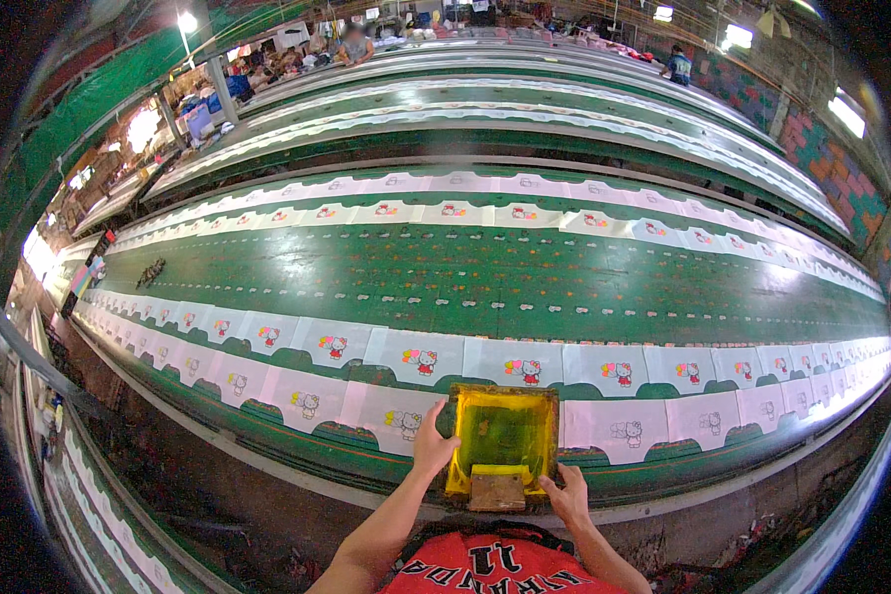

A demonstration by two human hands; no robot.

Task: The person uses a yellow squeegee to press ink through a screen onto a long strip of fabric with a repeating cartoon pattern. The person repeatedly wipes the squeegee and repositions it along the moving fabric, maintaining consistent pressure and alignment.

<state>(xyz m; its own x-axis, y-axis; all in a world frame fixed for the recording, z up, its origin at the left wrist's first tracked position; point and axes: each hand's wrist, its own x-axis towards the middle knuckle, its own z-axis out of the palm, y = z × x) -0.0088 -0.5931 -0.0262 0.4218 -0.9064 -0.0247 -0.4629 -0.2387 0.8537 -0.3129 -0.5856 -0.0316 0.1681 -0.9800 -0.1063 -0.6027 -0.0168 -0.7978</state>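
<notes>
A printing screen [506, 426] in a square frame, its inner edges yellow, lies at the near edge of the long green table, over part of the pale pink row of fabric. My left hand [434, 445] grips the frame's left side, with the thumb toward its inside. At the lower right corner, my right hand [566, 491] closes its fingers on the frame. Resting at the near end inside the screen is a squeegee with a wooden block [497, 492]. Just left of the screen, a pink fabric piece [374, 411] carries a cartoon cat outline with yellow balloons.
The green table [406, 262] stretches far to both sides. A row of white fabric pieces [594, 368] with coloured cat prints lies beyond the pink row. More printing tables [445, 119] stand behind. Two people [354, 47] [677, 65] are in the far background.
</notes>
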